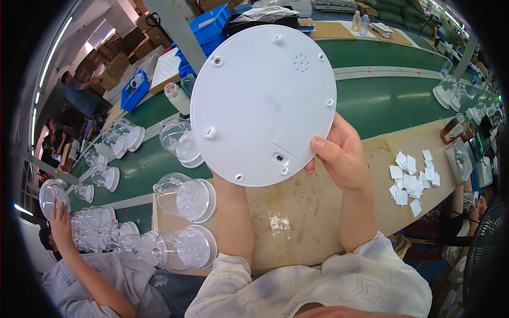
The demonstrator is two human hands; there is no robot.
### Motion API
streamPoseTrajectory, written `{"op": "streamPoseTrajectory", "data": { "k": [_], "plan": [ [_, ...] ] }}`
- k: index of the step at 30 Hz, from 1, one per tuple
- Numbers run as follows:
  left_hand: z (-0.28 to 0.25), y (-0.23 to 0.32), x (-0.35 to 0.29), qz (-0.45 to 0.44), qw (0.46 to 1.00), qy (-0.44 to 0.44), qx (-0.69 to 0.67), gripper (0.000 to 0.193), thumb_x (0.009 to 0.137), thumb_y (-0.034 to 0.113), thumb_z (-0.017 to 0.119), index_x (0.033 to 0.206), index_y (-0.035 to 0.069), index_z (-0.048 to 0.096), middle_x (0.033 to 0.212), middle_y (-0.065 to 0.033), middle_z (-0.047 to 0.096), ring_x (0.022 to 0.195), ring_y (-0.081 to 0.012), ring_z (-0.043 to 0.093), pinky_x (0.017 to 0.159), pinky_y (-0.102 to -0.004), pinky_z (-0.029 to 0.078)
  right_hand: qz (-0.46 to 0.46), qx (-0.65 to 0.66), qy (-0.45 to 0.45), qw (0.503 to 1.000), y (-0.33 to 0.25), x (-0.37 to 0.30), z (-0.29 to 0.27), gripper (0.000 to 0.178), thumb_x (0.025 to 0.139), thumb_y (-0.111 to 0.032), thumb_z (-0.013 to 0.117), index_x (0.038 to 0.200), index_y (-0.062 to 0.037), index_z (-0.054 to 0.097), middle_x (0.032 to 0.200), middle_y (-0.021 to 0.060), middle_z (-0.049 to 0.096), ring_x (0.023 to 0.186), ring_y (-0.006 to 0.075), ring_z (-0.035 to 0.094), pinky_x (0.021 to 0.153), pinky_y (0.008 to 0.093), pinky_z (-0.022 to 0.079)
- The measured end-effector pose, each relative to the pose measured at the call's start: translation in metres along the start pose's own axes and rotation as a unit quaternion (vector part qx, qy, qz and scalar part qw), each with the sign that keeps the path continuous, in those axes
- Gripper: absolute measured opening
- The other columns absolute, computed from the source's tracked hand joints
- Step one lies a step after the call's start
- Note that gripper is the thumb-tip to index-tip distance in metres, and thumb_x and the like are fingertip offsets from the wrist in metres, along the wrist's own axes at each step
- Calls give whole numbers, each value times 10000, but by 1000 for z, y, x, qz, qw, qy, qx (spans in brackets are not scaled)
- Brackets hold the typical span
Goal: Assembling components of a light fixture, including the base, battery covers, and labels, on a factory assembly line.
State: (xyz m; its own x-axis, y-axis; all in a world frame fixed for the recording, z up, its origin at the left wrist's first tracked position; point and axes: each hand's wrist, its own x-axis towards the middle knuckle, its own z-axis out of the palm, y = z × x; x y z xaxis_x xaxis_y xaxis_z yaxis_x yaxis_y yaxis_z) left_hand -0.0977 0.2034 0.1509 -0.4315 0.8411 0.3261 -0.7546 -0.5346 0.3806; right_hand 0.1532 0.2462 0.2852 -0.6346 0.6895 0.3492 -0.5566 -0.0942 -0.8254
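Note:
A large round white plastic base [254,106] is held up in front of me, its underside facing me. Small posts and holes ring its edge, with a cluster of speaker holes at upper right and a little black switch beside a rectangular cover at lower right. My right hand [344,156] is closed on its lower right edge, thumb on the near face. Behind the base goes my left forearm [233,217]; that hand and its fingers are hidden. Whatever is attached to the base's far side is out of sight. Clear domes on white bases [204,201] lie to the left.
Small white square pieces [408,180] are scattered on the brown board [313,228] to the right. A green conveyor belt [382,100] runs beyond, carrying more domes [450,94]. At left, a co-worker's hand [61,222] holds another dome. Bottles [177,98] and blue bins [135,90] stand farther back.

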Motion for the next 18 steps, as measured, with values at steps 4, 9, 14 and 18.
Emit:
{"op": "streamPoseTrajectory", "data": {
  "k": [4, 9, 14, 18],
  "plan": [
    [5, -3, -3, -49, 996, -23, -64, 553, 995, 433, 413, 1427, 92, 359, 1407, -135, 451, 1242, -272, 495, 989, -416, 482, -3, -6, 8, 1000, 1, 0, -1, 521, 889, -158, 603, 1303, 83, 397, 929, 113, 625, 623, 149, 583, 527, 296, 490],
    [16, -13, -4, -82, 982, 92, -147, 583, 994, 439, 413, 1441, 79, 316, 1434, -144, 416, 1262, -277, 480, 990, -416, 486, -2, -15, 18, 1000, 0, -2, -5, 522, 889, -157, 598, 1307, 79, 395, 923, 111, 623, 623, 147, 580, 526, 293, 484],
    [-7, -8, -6, -59, 997, 10, -54, 583, 995, 437, 413, 1443, 78, 312, 1432, -140, 416, 1270, -268, 471, 999, -408, 479, 3, -9, 10, 1000, 0, -1, 1, 522, 886, -154, 594, 1308, 80, 393, 925, 112, 622, 622, 148, 577, 527, 292, 479],
    [37, -6, -1, -69, 942, -252, -210, 666, 981, 493, 387, 1472, 57, 274, 1506, -182, 317, 1370, -348, 354, 1111, -485, 351, 0, -13, 8, 1000, -1, -1, 0, 515, 885, -148, 590, 1304, 81, 398, 927, 113, 621, 622, 149, 575, 528, 294, 478]
  ]
}}
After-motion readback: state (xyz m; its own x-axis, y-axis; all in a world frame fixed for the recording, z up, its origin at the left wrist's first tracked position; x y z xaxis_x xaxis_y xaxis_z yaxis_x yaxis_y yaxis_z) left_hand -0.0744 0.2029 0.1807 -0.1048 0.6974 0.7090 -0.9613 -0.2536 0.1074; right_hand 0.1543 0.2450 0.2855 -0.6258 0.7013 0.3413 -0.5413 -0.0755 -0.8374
